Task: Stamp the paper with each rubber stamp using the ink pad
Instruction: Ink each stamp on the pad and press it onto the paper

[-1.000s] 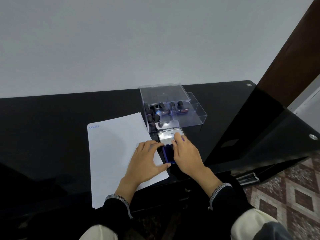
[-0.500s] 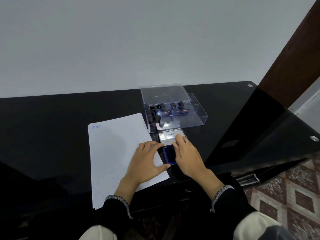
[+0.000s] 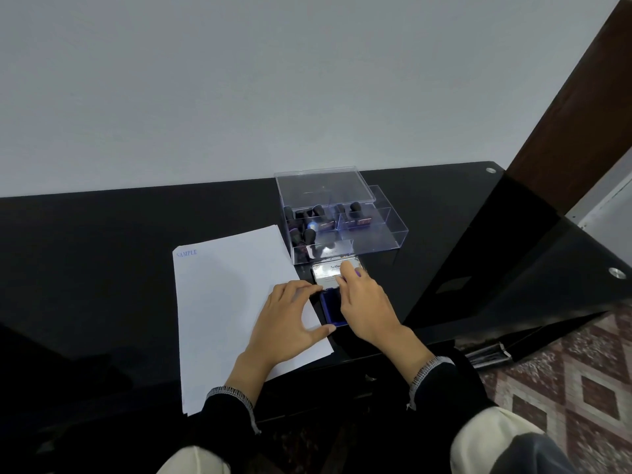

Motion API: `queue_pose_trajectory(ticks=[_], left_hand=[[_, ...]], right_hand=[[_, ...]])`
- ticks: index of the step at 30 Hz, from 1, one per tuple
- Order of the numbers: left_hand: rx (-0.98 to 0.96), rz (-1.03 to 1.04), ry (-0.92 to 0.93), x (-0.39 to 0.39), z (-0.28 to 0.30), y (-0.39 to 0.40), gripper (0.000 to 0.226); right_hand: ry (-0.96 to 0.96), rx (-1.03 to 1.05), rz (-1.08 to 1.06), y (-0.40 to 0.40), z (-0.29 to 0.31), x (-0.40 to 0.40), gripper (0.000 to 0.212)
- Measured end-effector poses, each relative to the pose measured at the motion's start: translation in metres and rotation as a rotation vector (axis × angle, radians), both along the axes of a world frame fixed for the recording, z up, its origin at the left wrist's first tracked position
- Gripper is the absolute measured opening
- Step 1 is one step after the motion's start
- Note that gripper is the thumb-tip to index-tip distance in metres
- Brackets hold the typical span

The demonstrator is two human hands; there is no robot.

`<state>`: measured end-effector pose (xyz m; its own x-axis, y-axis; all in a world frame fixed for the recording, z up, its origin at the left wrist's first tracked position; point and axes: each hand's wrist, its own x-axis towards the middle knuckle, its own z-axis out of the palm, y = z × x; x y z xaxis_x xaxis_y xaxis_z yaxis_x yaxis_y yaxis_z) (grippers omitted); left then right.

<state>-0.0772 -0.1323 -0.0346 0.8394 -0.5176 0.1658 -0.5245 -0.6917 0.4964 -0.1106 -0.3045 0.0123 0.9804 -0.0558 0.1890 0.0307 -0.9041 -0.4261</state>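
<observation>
Both hands at ink pad (image 3: 331,307) | left hand (image 3: 290,316) relaxed | right hand (image 3: 364,302) fingers on lid (image 3: 330,275) | stamp box (image 3: 342,220) behind

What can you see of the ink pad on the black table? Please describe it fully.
The ink pad is a small flat case that lies open between the sheet of paper and the table's right part, just in front of the clear plastic box. Its silvery lid, seemingly metal with dark print, is folded back toward the box. The near half shows a dark blue inking surface. The right hand rests fingers on the lid and covers the pad's right side; the left hand touches its left edge.
</observation>
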Motion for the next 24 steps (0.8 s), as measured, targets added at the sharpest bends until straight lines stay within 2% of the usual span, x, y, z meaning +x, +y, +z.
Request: queue_pose_trajectory(ticks=[6,9,19,24], left_hand=[[-0.013,0.003,-0.004,-0.001,-0.001,-0.001,0.079],[-0.018,0.0,-0.01,0.0,-0.001,0.0,0.079],[-0.016,-0.008,0.007,0.0,0.001,0.001,0.079],[-0.025,-0.005,-0.01,0.0,0.0,0.001,0.078]], right_hand=[[-0.065,0.078,-0.017,0.001,-0.014,-0.015,0.013],[-0.054,0.04,0.006,-0.001,-0.01,-0.01,0.009],[0.174,-0.035,0.082,-0.006,0.014,0.029,0.006],[0.095,-0.009,0.056,-0.002,0.01,0.018,0.006]])
